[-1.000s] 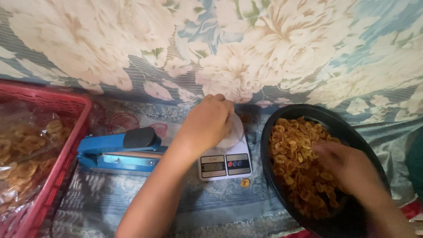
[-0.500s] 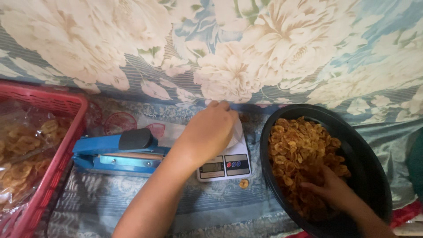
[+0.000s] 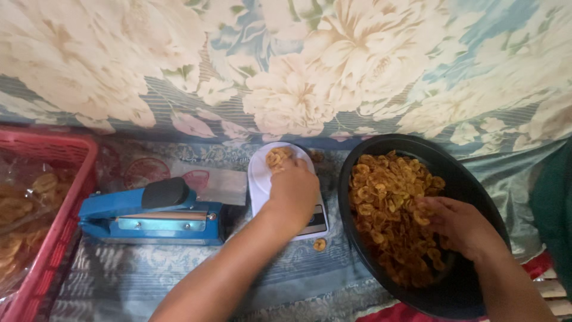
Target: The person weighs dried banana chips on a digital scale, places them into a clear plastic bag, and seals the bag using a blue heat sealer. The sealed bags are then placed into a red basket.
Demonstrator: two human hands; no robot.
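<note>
Left hand [image 3: 293, 192] over white scale [image 3: 262, 179], fingers curled on chips [image 3: 277, 157] on its pan; grip not clear. Right hand [image 3: 457, 225] in black bowl [image 3: 471, 179], fingers loosely bunched in banana chips [image 3: 381, 197]. Small heap weighed so far, bowl mostly full. Blue heat sealer [image 3: 149, 211] idle left; red basket [image 3: 56, 238] holds bagged chips. One chip [image 3: 320, 244] lies loose on cloth.

Backdrop: floral cloth [image 3: 333, 65], cream blooms on blue-grey stripes, draped from 9 through 12 to 3 o'clock, soft even light with no hard shadows. Floor surface at 6 o'clock is a blue patterned mat [image 3: 119, 280], wrinkled. Dark green fabric [image 3: 557, 220] at 3 o'clock, a red strip [image 3: 539, 265] below it at 4.
</note>
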